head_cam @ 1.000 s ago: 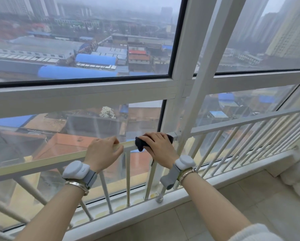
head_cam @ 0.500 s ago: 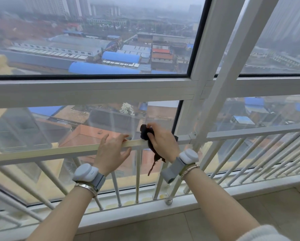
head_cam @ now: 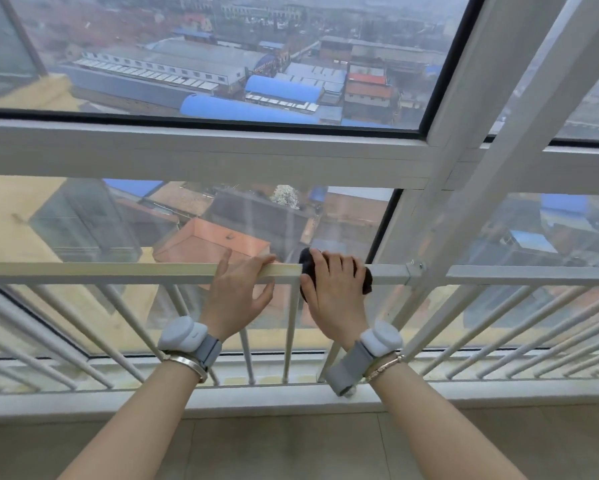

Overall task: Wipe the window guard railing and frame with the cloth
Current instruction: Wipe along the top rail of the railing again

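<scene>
Nearest, both forearms reach up from the tiled floor [head_cam: 291,445]. The left hand [head_cam: 237,292] rests on the top rail [head_cam: 118,273], fingers loosely hooked over it, holding nothing. Just beside it the right hand [head_cam: 336,292] grips a dark cloth [head_cam: 306,263] — wrapped around the rail. Beyond stands the white window frame [head_cam: 222,150].

I see a black cloth [head_cam: 305,263] on the cream top rail [head_cam: 118,273], white balusters [head_cam: 293,337], a white window frame [head_cam: 222,154], grey wrist bands [head_cam: 209,351] and beige floor tiles [head_cam: 291,448]
</scene>
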